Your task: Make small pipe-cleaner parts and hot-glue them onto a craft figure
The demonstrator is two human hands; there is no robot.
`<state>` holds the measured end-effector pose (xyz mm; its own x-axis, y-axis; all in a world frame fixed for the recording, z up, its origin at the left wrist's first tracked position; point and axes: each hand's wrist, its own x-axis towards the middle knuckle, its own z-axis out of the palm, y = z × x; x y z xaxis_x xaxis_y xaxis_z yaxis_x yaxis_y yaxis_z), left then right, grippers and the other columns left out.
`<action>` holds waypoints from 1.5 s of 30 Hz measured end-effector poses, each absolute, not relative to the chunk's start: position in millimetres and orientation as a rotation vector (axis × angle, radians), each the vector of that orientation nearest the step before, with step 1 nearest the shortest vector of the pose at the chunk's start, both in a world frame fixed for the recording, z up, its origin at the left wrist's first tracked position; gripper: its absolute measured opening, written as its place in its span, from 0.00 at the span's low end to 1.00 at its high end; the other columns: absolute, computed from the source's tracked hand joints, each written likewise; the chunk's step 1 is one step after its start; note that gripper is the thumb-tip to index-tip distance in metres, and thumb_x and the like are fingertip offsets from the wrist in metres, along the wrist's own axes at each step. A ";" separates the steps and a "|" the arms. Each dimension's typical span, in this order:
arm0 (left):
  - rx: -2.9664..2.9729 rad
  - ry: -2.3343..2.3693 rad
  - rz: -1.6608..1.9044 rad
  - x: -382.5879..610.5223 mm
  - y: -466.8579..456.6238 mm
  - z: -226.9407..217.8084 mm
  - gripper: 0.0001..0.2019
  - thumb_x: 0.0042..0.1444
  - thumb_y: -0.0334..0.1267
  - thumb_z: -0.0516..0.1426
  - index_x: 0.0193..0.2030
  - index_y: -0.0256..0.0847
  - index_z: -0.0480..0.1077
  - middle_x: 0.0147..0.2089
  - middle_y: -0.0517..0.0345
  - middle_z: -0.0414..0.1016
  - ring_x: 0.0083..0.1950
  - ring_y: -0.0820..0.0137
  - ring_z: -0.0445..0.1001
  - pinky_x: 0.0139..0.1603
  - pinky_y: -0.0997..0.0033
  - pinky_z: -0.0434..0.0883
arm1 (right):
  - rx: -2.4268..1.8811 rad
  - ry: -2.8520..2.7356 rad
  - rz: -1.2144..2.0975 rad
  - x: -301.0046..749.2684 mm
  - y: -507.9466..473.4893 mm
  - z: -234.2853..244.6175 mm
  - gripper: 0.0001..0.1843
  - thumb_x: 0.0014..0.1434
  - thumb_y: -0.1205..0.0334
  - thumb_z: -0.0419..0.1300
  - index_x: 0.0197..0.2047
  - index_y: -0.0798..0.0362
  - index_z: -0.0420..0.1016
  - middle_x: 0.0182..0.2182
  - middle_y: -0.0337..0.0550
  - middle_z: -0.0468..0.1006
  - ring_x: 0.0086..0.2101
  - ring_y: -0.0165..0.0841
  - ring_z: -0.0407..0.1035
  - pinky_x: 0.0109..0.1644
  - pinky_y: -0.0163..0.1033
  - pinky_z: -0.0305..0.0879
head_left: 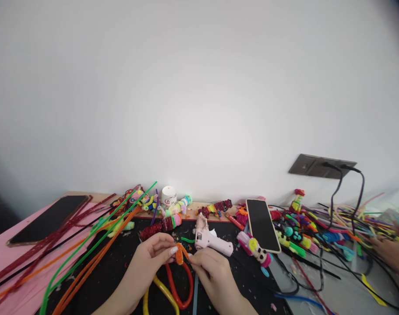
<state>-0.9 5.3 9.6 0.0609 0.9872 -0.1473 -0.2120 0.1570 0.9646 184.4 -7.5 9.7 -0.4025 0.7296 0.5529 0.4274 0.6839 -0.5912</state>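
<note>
Two thick bent stems lie nearest me on the black mat, a yellow stem and a red loop, both between my wrists, with a pale blue strip beside the red. Just above them, both my hands pinch a bent orange pipe cleaner: my left hand has its folded end between thumb and forefinger, and my right hand grips its other side. Held only by fingertips, I judge, the fold could spring open or slip if one hand pulled harder, and a lowered wrist could snag the red loop. Just beyond my fingers lies a pale glue gun, its nozzle end crusted; I cannot tell whether it is hot, so pushing my knuckles forward could mean a burn. Room for moving seems best on the bare mat past my right wrist, toward the edge where the grey tabletop begins. On my left, green pipe cleaners and orange strands slant across mat and pink sheet, and a swung elbow could drag them. Rightward, a spotted figure and a pale-rimmed smartphone bound me; another person's hand is among strands farther right. Behind the glue gun, a striped figure and a paper cup line the back edge, where the white wall ends my reach.
</note>
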 end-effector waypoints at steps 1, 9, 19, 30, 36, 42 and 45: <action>0.958 1.088 1.165 -0.9 5.3 8.7 0.09 0.41 0.37 0.65 0.30 0.40 0.71 0.29 0.60 0.78 0.34 0.67 0.76 0.35 0.71 0.73 | -0.889 -2.054 0.458 184.0 -7.8 8.6 0.11 0.62 0.68 0.52 0.36 0.54 0.76 0.28 0.46 0.77 0.30 0.34 0.71 0.35 0.36 0.68; 0.961 1.089 1.196 1.1 4.0 8.0 0.08 0.43 0.36 0.64 0.32 0.40 0.71 0.30 0.58 0.79 0.34 0.66 0.76 0.37 0.70 0.72 | -0.941 -2.057 0.434 181.7 -9.4 -1.3 0.14 0.63 0.62 0.51 0.30 0.55 0.75 0.25 0.46 0.76 0.27 0.33 0.71 0.32 0.34 0.67; 0.946 1.121 1.252 3.7 1.9 3.5 0.09 0.42 0.36 0.64 0.32 0.40 0.71 0.30 0.59 0.79 0.34 0.67 0.77 0.35 0.73 0.73 | -0.918 -2.049 0.377 178.6 -8.3 -8.0 0.12 0.62 0.65 0.52 0.29 0.55 0.74 0.24 0.45 0.77 0.26 0.32 0.71 0.32 0.33 0.67; 0.909 1.165 1.295 8.6 -1.9 8.5 0.11 0.40 0.37 0.65 0.31 0.39 0.71 0.29 0.58 0.79 0.35 0.66 0.77 0.36 0.71 0.75 | -0.961 -1.993 0.347 176.6 -9.6 -12.2 0.09 0.58 0.67 0.56 0.27 0.54 0.71 0.23 0.42 0.76 0.25 0.31 0.70 0.30 0.32 0.65; 0.882 1.140 1.293 10.4 -4.4 5.8 0.12 0.41 0.39 0.65 0.31 0.38 0.71 0.29 0.58 0.79 0.34 0.67 0.77 0.36 0.71 0.75 | -0.969 -1.962 0.311 176.5 -8.8 -12.3 0.09 0.58 0.68 0.56 0.26 0.55 0.71 0.22 0.43 0.75 0.25 0.31 0.69 0.29 0.32 0.64; 0.866 1.132 1.302 12.4 -6.1 5.5 0.13 0.38 0.39 0.66 0.31 0.38 0.71 0.28 0.57 0.79 0.33 0.66 0.77 0.36 0.71 0.75 | -0.988 -1.905 0.292 177.4 -9.8 -9.2 0.09 0.58 0.67 0.56 0.26 0.54 0.70 0.22 0.42 0.74 0.24 0.30 0.69 0.28 0.31 0.64; 0.862 1.136 1.301 13.6 -6.3 6.3 0.14 0.37 0.39 0.67 0.31 0.37 0.71 0.27 0.57 0.79 0.33 0.65 0.78 0.35 0.70 0.75 | -1.006 -1.877 0.317 177.3 -10.6 -8.8 0.09 0.58 0.66 0.57 0.26 0.54 0.71 0.21 0.41 0.74 0.23 0.29 0.68 0.27 0.30 0.63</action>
